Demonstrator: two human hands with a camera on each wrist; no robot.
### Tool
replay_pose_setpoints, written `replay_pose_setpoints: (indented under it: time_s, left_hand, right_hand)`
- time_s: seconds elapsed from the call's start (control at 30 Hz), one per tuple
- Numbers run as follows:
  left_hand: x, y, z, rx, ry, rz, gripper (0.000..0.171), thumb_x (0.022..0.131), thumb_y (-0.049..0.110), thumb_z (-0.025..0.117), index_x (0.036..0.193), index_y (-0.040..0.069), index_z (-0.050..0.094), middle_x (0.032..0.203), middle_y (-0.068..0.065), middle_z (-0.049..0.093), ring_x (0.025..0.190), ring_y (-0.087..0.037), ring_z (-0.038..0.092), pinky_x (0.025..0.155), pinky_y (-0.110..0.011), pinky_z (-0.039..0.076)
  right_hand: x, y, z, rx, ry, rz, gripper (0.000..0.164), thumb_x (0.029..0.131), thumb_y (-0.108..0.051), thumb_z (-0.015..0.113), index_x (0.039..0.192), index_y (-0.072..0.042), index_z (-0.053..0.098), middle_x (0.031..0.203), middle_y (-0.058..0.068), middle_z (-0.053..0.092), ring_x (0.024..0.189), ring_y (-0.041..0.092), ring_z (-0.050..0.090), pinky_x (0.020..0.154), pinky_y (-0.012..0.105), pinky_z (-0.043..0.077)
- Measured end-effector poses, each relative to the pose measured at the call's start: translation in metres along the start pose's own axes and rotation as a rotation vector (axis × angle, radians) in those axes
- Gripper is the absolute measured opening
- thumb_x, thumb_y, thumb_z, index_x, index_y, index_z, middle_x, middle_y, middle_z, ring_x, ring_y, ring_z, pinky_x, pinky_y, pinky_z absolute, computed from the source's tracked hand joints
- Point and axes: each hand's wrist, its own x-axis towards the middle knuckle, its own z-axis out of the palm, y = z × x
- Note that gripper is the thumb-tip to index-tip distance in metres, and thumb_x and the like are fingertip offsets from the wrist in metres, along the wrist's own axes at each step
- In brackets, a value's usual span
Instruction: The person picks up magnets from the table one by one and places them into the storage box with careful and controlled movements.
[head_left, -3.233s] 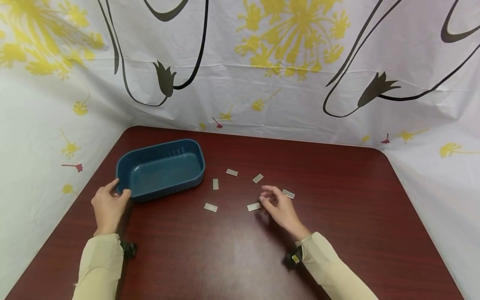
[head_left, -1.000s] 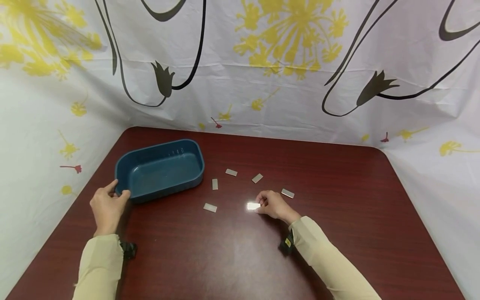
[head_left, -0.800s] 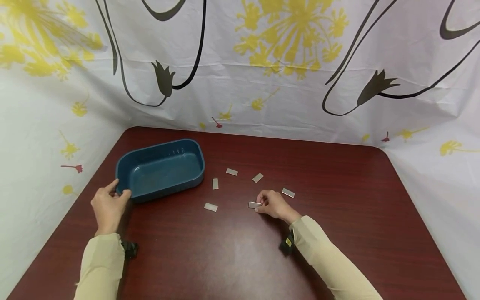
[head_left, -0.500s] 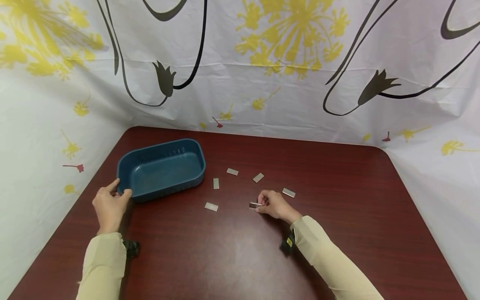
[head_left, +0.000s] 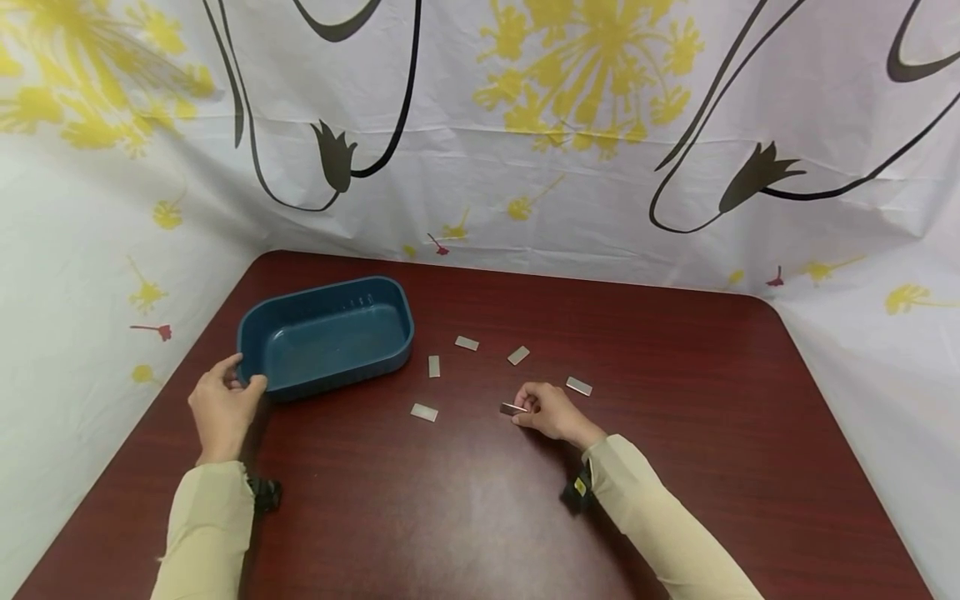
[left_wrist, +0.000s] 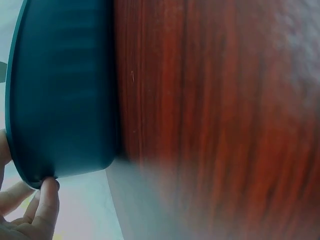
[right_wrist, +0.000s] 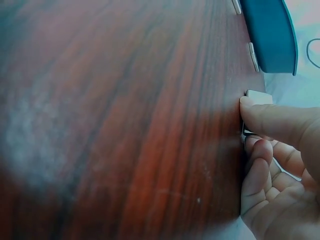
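A dark blue plastic bin (head_left: 326, 383) stands at the table's back left; its visible inside is bare. My left hand (head_left: 223, 408) holds its near left corner, thumb and fingers at the rim, as the left wrist view also shows with fingers (left_wrist: 46, 205) against the rim. Near the middle of the table my right hand (head_left: 551, 412) pinches a small silver rectangular plate (head_left: 510, 409) by its right end, the plate tipped up on edge. In the right wrist view the thumb lies across that plate (right_wrist: 261, 98).
Several like plates lie flat and apart on the dark red wooden table (head_left: 420, 508): one plate (head_left: 424, 412) left of my right hand, another plate (head_left: 578, 386) behind it to the right, others farther back. A patterned white cloth (head_left: 450, 167) hangs along the table's back and sides.
My right hand has moved in from above the plate, taken its right end between thumb and fingers, and tipped it up from lying flat. My left hand keeps its place on the bin.
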Motion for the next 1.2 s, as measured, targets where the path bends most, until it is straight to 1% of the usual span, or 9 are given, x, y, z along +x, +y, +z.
replay_pose_setpoints:
  time_s: [0.17, 0.27, 0.37, 0.47, 0.6, 0.67, 0.8, 1.0, 1.2]
  left_hand:
    - [0.0005, 0.0011, -0.0033, -0.002, -0.063, 0.006, 0.043, 0.081, 0.010, 0.054, 0.122, -0.002, 0.053, 0.087, -0.018, 0.053, 0.066, -0.016, 0.045, 0.070, -0.036, 0.036]
    - [0.0010, 0.0010, -0.0058, 0.010, -0.088, 0.003, 0.043, 0.082, 0.011, 0.054, 0.122, -0.003, 0.052, 0.087, -0.018, 0.053, 0.067, -0.016, 0.045, 0.070, -0.035, 0.036]
    - [0.0030, 0.0004, -0.0074, 0.020, -0.086, 0.010, 0.041, 0.082, 0.013, 0.056, 0.119, -0.003, 0.054, 0.088, -0.019, 0.055, 0.068, -0.015, 0.047, 0.069, -0.035, 0.037]
    - [0.0055, -0.0009, -0.0084, 0.028, -0.085, 0.003, 0.039, 0.082, 0.014, 0.057, 0.118, -0.002, 0.056, 0.091, -0.020, 0.057, 0.067, -0.007, 0.047, 0.068, -0.032, 0.038]
    - [0.0064, -0.0024, -0.0089, 0.018, -0.095, -0.035, 0.040, 0.081, 0.015, 0.058, 0.118, 0.002, 0.057, 0.095, -0.018, 0.059, 0.062, 0.012, 0.041, 0.062, -0.019, 0.037]
    - [0.0061, -0.0030, -0.0084, -0.003, -0.088, -0.057, 0.040, 0.080, 0.015, 0.059, 0.119, 0.003, 0.058, 0.097, -0.018, 0.059, 0.059, 0.018, 0.038, 0.057, -0.014, 0.036]
    - [0.0042, -0.0044, -0.0052, -0.067, -0.052, -0.095, 0.041, 0.079, 0.014, 0.059, 0.119, 0.005, 0.058, 0.098, -0.018, 0.059, 0.055, 0.019, 0.040, 0.053, -0.009, 0.035]
    - [0.0033, -0.0056, 0.0002, -0.096, -0.004, -0.080, 0.040, 0.077, 0.012, 0.058, 0.117, 0.004, 0.060, 0.093, -0.018, 0.061, 0.052, 0.021, 0.041, 0.053, -0.009, 0.034]
    - [0.0035, -0.0063, 0.0002, -0.101, 0.027, -0.099, 0.040, 0.075, 0.011, 0.059, 0.115, 0.005, 0.062, 0.090, -0.017, 0.061, 0.052, 0.020, 0.041, 0.054, -0.010, 0.035]
  right_hand:
    - [-0.0012, -0.0012, -0.0006, 0.009, 0.008, -0.007, 0.014, 0.071, -0.006, 0.072, 0.074, -0.005, 0.058, 0.064, -0.002, 0.050, 0.057, 0.008, 0.045, 0.053, 0.022, 0.037]
    - [-0.0015, -0.0016, -0.0001, 0.015, 0.011, -0.014, 0.014, 0.071, -0.005, 0.072, 0.073, -0.005, 0.058, 0.063, -0.003, 0.050, 0.057, 0.008, 0.044, 0.053, 0.022, 0.037]
    - [-0.0020, -0.0021, -0.0002, 0.021, 0.013, -0.015, 0.014, 0.072, -0.005, 0.072, 0.073, -0.005, 0.058, 0.063, -0.003, 0.050, 0.057, 0.008, 0.044, 0.053, 0.021, 0.037]
    - [-0.0020, -0.0018, -0.0006, 0.035, 0.012, -0.016, 0.013, 0.072, -0.005, 0.071, 0.073, -0.005, 0.058, 0.063, -0.003, 0.050, 0.057, 0.008, 0.045, 0.054, 0.021, 0.037]
    - [-0.0034, 0.0006, -0.0012, 0.089, 0.007, -0.001, 0.013, 0.073, -0.005, 0.071, 0.075, -0.004, 0.058, 0.065, -0.002, 0.050, 0.059, 0.009, 0.046, 0.055, 0.022, 0.038]
    - [-0.0045, 0.0011, -0.0021, 0.131, -0.001, 0.009, 0.013, 0.073, -0.005, 0.070, 0.076, -0.003, 0.058, 0.067, 0.000, 0.050, 0.060, 0.010, 0.046, 0.056, 0.022, 0.038]
    - [-0.0064, 0.0009, -0.0048, 0.208, -0.025, 0.030, 0.013, 0.076, -0.006, 0.069, 0.079, -0.001, 0.057, 0.070, 0.002, 0.051, 0.063, 0.013, 0.046, 0.057, 0.023, 0.038]
    - [-0.0068, 0.0029, -0.0048, 0.282, -0.045, 0.048, 0.013, 0.078, -0.005, 0.066, 0.082, 0.002, 0.055, 0.072, 0.005, 0.051, 0.061, 0.013, 0.046, 0.053, 0.023, 0.039]
    - [-0.0031, 0.0017, -0.0049, 0.396, -0.048, 0.084, 0.013, 0.081, -0.004, 0.063, 0.084, 0.004, 0.053, 0.070, 0.003, 0.052, 0.058, 0.015, 0.049, 0.052, 0.027, 0.043]
